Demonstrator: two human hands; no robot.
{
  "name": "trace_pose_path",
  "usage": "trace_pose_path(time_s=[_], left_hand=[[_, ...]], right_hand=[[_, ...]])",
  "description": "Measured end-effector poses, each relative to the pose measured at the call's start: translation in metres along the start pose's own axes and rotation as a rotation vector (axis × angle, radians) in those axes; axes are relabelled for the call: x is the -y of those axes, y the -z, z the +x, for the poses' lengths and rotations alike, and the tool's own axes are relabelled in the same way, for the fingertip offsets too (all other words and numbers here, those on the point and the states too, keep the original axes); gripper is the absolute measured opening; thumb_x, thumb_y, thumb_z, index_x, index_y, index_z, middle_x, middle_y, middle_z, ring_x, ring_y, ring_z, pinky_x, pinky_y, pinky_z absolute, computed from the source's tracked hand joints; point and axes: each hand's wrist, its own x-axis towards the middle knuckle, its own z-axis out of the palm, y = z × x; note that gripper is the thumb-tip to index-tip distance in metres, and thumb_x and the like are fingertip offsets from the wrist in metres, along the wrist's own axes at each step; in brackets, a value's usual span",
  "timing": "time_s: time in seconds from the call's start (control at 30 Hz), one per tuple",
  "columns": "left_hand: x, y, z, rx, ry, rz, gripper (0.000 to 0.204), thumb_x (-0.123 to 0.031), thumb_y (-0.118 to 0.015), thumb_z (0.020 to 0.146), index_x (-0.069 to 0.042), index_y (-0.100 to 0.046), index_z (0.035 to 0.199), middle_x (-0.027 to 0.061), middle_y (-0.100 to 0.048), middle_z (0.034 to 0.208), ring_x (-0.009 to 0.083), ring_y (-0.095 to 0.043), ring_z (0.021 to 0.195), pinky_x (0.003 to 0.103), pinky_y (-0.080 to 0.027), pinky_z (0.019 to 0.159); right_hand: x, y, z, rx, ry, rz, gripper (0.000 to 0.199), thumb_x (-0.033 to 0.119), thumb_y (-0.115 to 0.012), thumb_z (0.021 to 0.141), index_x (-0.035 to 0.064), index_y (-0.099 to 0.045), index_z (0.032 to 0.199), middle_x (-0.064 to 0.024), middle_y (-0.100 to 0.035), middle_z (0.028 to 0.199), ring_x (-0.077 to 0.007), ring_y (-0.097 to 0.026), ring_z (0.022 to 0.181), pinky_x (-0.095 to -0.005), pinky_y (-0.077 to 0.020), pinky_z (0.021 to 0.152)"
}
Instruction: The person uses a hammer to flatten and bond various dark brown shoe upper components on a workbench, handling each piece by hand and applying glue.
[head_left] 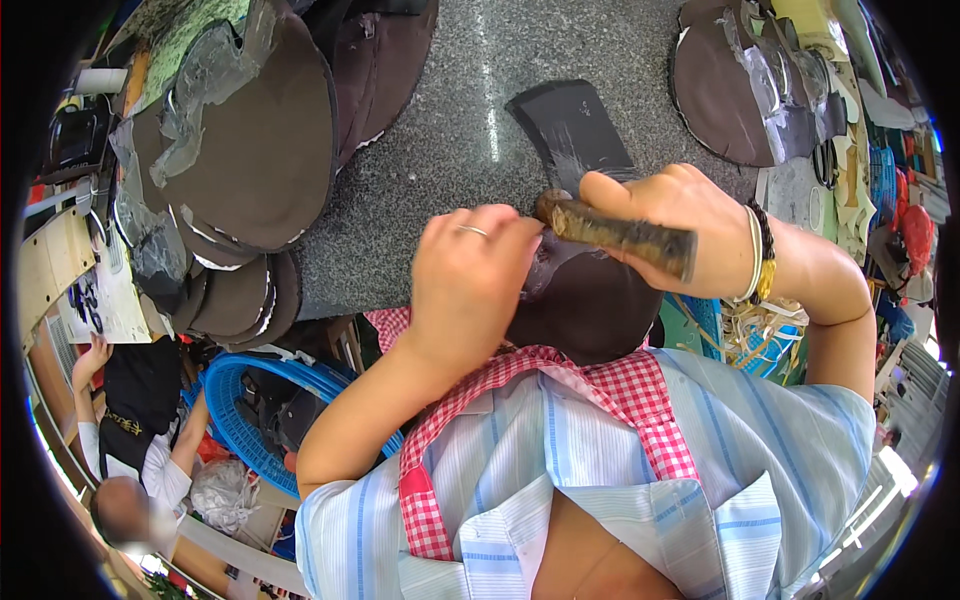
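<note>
My right hand [680,215] is closed around a short, worn tool with a brown, wooden-looking handle [630,238]; its working end is hidden. Below that tool, a rounded dark brown piece of sheet material [585,310] hangs over the table's near edge, against my apron. My left hand [470,275], with a ring on one finger, has its fingers curled at the left side of this piece, close to the tool's tip. Just beyond my hands a curved black strip [577,125] lies on the stone table, whitish smears on its surface.
Stacks of similar brown pieces lie at the left [255,130] and far right [715,90] of the speckled grey table [400,220]. A blue plastic basket [235,425] stands below the table's left side. Another person [140,430] is at the lower left.
</note>
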Motion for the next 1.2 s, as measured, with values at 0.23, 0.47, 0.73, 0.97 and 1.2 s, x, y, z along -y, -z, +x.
trace_pose_path(time_s=[0.23,0.47,0.73,0.97,1.2], left_hand=[[0.001,0.002,-0.011,-0.128,0.036,-0.027,0.019,-0.003,-0.075,0.074,-0.005,-0.072,0.093,0.0043,-0.066,0.089,0.0239,-0.064,0.08,0.038,-0.048,0.074],[-0.005,0.001,-0.011,-0.111,-0.008,0.156,0.025,-0.005,-0.066,0.07,-0.004,-0.072,0.094,0.0046,-0.066,0.091,0.0212,-0.063,0.081,0.037,-0.046,0.079],[-0.006,-0.005,-0.028,-0.171,0.113,0.053,0.019,-0.008,-0.072,0.079,-0.006,-0.071,0.098,0.0025,-0.065,0.094,0.0194,-0.062,0.08,0.037,-0.045,0.083],[-0.011,-0.006,-0.04,-0.215,0.122,0.099,0.019,-0.009,-0.073,0.079,-0.008,-0.071,0.098,0.0017,-0.066,0.094,0.0181,-0.062,0.082,0.038,-0.044,0.085],[-0.018,-0.008,-0.039,-0.27,0.172,0.09,0.013,-0.009,-0.07,0.081,-0.007,-0.068,0.093,0.0027,-0.064,0.092,0.0245,-0.06,0.081,0.038,-0.044,0.083]], right_hand=[[-0.011,-0.001,0.007,-0.095,0.126,-0.025,0.02,0.022,-0.063,0.091,0.0065,-0.054,0.102,-0.0176,-0.061,0.064,-0.0409,-0.063,0.062,-0.0491,-0.0492,0.054],[-0.009,0.001,0.015,-0.107,0.136,0.022,0.02,0.021,-0.063,0.092,0.0059,-0.055,0.102,-0.0158,-0.059,0.06,-0.0396,-0.062,0.058,-0.048,-0.0492,0.053],[-0.002,-0.003,0.013,0.01,0.141,-0.021,0.029,0.02,-0.063,0.09,0.0081,-0.054,0.116,-0.0167,-0.062,0.064,-0.0403,-0.064,0.062,-0.0487,-0.05,0.054],[0.015,-0.003,0.014,0.073,0.142,-0.109,0.034,0.018,-0.067,0.083,0.0047,-0.048,0.108,-0.0169,-0.062,0.064,-0.0417,-0.064,0.063,-0.0518,-0.0494,0.056],[0.019,-0.009,0.017,0.052,0.258,-0.185,0.023,0.015,-0.067,0.086,0.0054,-0.053,0.102,-0.0166,-0.06,0.064,-0.0382,-0.063,0.06,-0.0465,-0.0503,0.054]])
